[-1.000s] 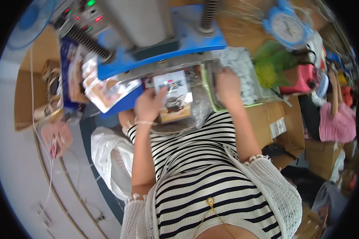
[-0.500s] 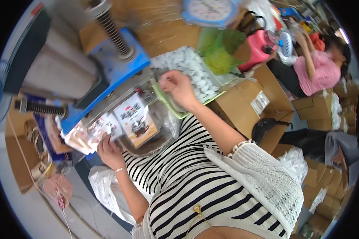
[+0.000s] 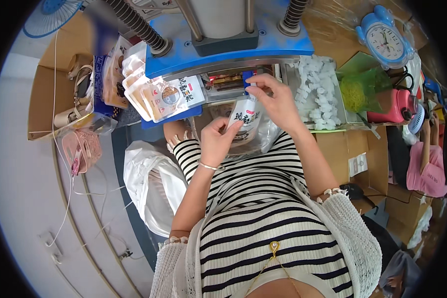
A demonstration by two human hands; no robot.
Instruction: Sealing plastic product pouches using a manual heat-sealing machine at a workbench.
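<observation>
Just in front of the blue press [image 3: 176, 54], a white pouch [image 3: 247, 118] is held tilted above the person's lap. The left hand [image 3: 217, 143] is closed on its lower left side, thumb laid across the front. At the pouch's top, the right hand [image 3: 281, 105] has thumb and forefinger nearly together; whether they grip it I cannot tell. More pouches [image 3: 170, 94] lie fanned to the left; small white pieces [image 3: 317, 94] fill a bin [image 3: 328, 130] at right.

Press [image 3: 223, 44] cut off above; hands [image 3: 278, 103] part-hide pouch [image 3: 247, 118].
</observation>
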